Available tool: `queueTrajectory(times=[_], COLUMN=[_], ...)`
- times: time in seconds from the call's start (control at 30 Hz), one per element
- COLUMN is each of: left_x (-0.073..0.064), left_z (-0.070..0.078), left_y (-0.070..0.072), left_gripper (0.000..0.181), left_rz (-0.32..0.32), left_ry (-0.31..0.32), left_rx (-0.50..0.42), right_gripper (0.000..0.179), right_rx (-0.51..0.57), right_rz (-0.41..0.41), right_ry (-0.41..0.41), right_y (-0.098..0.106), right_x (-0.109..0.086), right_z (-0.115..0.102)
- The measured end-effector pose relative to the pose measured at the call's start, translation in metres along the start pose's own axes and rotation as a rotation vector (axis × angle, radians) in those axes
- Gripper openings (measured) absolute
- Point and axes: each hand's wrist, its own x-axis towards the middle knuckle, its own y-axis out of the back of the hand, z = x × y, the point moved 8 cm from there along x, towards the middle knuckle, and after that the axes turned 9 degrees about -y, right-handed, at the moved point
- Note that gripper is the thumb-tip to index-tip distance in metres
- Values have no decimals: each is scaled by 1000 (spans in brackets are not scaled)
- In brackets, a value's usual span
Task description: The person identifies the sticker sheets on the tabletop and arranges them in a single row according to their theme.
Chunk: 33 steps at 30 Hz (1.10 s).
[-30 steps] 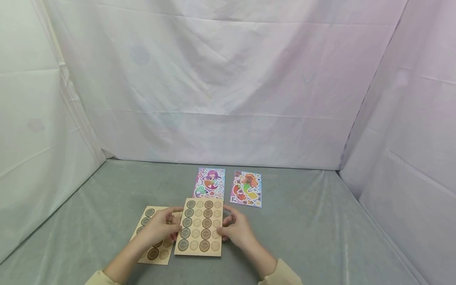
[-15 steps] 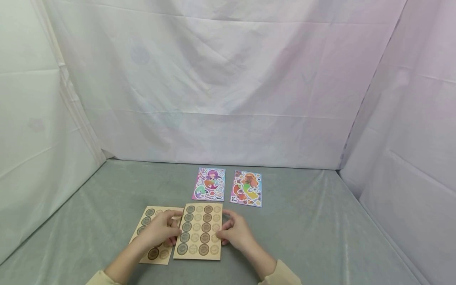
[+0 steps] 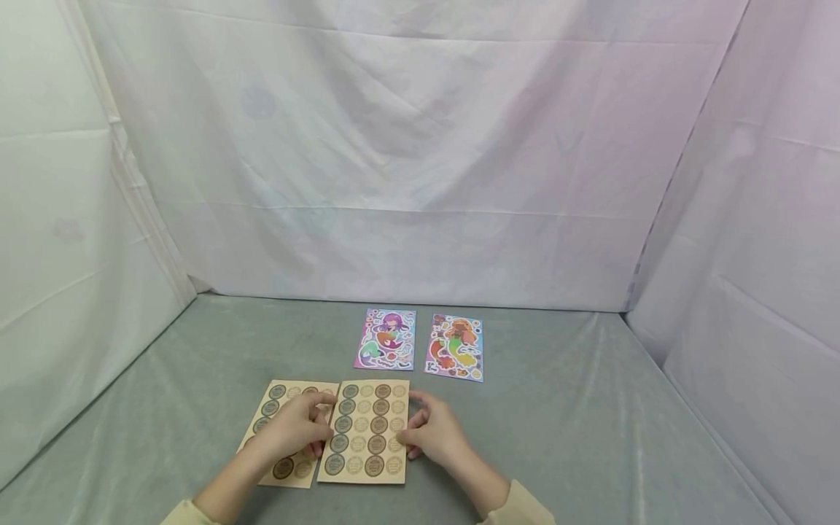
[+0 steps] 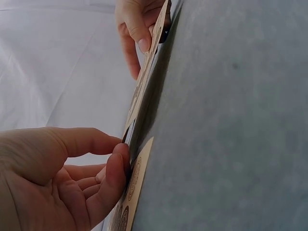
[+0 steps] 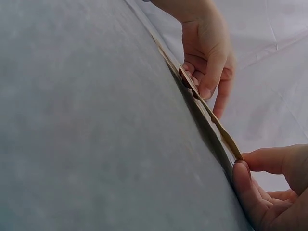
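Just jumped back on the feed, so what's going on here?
A person's left hand and right hand hold the held tan sheet, printed with round designs, by its opposite side edges. It seems to sit slightly off the grey table, with a shadow beneath it in the wrist views. The second tan sheet lies to its left, partly hidden by the left hand. Farther back, the purple-haired mermaid sheet and orange-haired mermaid sheet lie side by side, untouched.

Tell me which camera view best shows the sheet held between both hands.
The head view: it looks down on the sheet, its rows of round designs plain between the left hand and the right hand. The left wrist view shows it at a steep slant; the right wrist view shows little more than its edge.
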Motion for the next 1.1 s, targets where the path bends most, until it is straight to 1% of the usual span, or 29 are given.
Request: queueTrajectory(times=[0.3,0.57,0.97,1.1], left_x=[-2,-2,-1,-1], left_z=[1,2,2,2], left_y=[0,0,-1,-2], left_gripper=[56,61,57,57], left_rz=[-7,-9,-15,-13], left_ry=[5,-6,-12,-9], left_rx=[15,10,31,41], right_gripper=[74,80,70,70], right_rx=[-5,-19,-59,-76], right_rz=[-6,-16,-28,-30], right_ry=[9,2,9,0], right_y=[-2,-4,-5,-6], right_x=[-1,-1,-2,-2], right_z=[1,0,-3,-3])
